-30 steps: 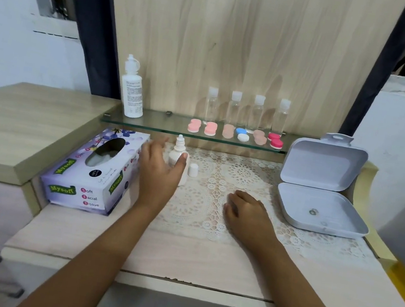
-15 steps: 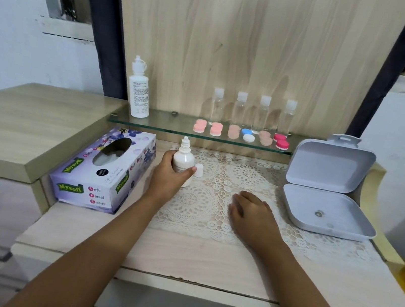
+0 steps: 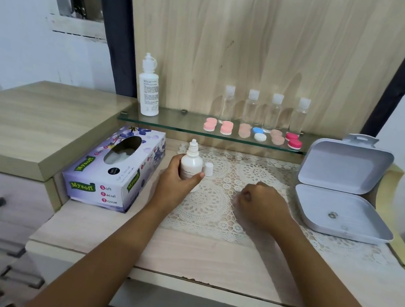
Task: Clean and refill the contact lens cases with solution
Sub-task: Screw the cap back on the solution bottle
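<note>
- The left hand [image 3: 176, 175] grips the small solution bottle [image 3: 190, 163], which has its nozzle bare; a squeeze or tilt now would likely spill solution on the lace mat [image 3: 214, 208] under both hands
- The loose cap [image 3: 208, 169] stands just right of the left thumb, where a nudge from either hand could send it rolling
- The lens cases [image 3: 252, 132] lie capped on the glass shelf [image 3: 174, 126] beyond both hands, well apart from them; a reach there with the bottle risks brushing the row
- Left hand: fingers and thumb wrap round the upright bottle's body, forearm stretched forward
- Right hand [image 3: 262, 205]: knuckles up on the mat to the right of the bottle, fingers curled under and blurred; I cannot tell whether it pinches anything
- The tissue box [image 3: 116, 169] sits just left of the left hand
</note>
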Tool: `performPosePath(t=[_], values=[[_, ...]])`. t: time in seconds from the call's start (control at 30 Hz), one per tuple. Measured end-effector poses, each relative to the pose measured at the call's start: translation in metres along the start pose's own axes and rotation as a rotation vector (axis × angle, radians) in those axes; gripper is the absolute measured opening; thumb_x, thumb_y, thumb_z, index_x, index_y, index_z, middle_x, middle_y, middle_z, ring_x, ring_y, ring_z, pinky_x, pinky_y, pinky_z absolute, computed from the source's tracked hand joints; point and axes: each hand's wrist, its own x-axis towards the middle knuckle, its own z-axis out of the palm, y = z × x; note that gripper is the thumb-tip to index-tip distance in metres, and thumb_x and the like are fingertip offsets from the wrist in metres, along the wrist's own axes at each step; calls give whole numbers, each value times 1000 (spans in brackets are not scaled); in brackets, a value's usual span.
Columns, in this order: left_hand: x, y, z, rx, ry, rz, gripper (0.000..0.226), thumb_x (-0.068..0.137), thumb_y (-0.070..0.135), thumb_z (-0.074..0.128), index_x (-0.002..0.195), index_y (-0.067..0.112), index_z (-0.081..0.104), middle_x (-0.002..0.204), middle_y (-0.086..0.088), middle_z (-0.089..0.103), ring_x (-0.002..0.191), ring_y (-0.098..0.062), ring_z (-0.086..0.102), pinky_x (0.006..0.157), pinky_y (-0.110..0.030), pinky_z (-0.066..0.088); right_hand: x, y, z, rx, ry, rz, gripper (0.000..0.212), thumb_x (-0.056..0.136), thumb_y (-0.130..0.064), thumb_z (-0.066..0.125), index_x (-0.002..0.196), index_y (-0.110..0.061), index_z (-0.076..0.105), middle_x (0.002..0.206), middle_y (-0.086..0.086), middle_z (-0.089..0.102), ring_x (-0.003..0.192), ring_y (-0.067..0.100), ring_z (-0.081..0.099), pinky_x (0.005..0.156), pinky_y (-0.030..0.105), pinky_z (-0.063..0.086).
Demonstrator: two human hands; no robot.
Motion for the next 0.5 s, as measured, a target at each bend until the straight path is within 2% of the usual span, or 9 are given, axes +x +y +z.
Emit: performPosePath(t=[0.13, 0.23, 0.37, 0.5], values=[[0, 0, 0, 8, -1, -9, 45, 80, 24, 72, 119, 23, 50, 98, 21, 56, 93, -2, 55, 78, -21, 43, 31, -20, -1, 189, 41, -7, 36, 91, -35, 55, 119, -13, 60, 113, 8, 62, 101, 22, 58, 81, 31, 46], [1, -2, 0, 8, -1, -28, 45, 79, 29, 73, 118, 25, 52, 101, 14, 60, 98, -9, 58, 85, -28, 48, 48, -38, 5, 300, 23, -13, 40, 89, -34, 59, 122, -12, 59, 115, 8, 63, 101, 20, 59, 83, 30, 45], [1, -2, 0, 31, 16, -23, 47, 78, 31, 74, 119, 23, 53, 104, 10, 61, 98, -9, 58, 86, -29, 48, 59, -54, 16, 343, -9, -38, 44, 89, -32, 58, 128, -13, 54, 119, 10, 61, 105, 23, 56, 82, 30, 43], [0, -2, 0, 37, 17, -16, 47, 78, 31, 74, 119, 24, 53, 106, 9, 62, 99, -9, 58, 86, -27, 48, 64, -59, 20, 329, 8, -42, 31, 89, -23, 53, 117, -13, 61, 113, 11, 63, 99, 25, 57, 83, 35, 47]])
